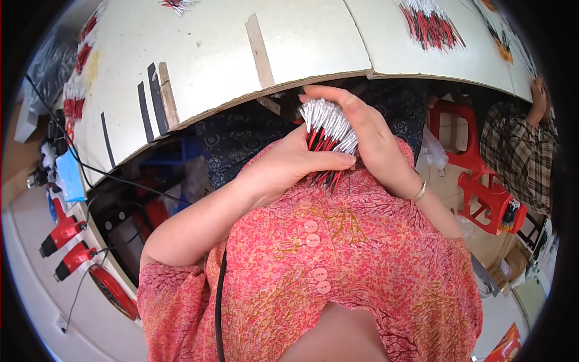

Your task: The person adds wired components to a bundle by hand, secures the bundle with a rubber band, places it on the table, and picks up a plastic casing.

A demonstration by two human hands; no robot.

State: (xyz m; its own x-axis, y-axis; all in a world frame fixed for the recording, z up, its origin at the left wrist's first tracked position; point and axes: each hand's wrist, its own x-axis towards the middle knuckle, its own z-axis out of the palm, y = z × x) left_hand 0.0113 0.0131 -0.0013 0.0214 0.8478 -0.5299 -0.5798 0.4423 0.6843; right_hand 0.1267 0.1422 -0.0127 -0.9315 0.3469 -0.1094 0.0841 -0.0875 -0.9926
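Landmark: wire bundle [329, 136], a thick, loose sheaf of thin red and black wires with white-silver ends; held before the chest, just off the near edge of the worktop [205, 36], a cream board with a worn edge. White ends point mostly away from the body, coloured lengths towards it.
Left hand [283, 158]: clamped on the near and left side of the bundle, thumb laid across the wires; fingers largely hidden beneath.
Right hand [375, 134]: curved around the right side of the bundle, fingers reaching over its far end; metal bangle [420, 192] at the wrist.
Hands, state: together, the bundle between them.
Wire groups: red and black wires with white ends [429, 27] on the worktop, beyond the bundle and to its right; a similar pile [74, 105] at the worktop's edge, well left of the bundle.
Strips: narrow black strips [145, 108] and a brown strip [167, 96] on the worktop, left of the bundle; a pale tan strip [260, 51] beyond it.
Cloth: dark blue patterned fabric [232, 148], below and to both sides of the bundle.
Garment: pink-red top with branch print [362, 247], on the near side of the bundle.
Tools: two red tools with black nozzles [67, 232], far left of the bundle.
Seating: red plastic stools [461, 158], right of the bundle.
Co-worker: person in a plaid garment [523, 151], far right of the bundle.
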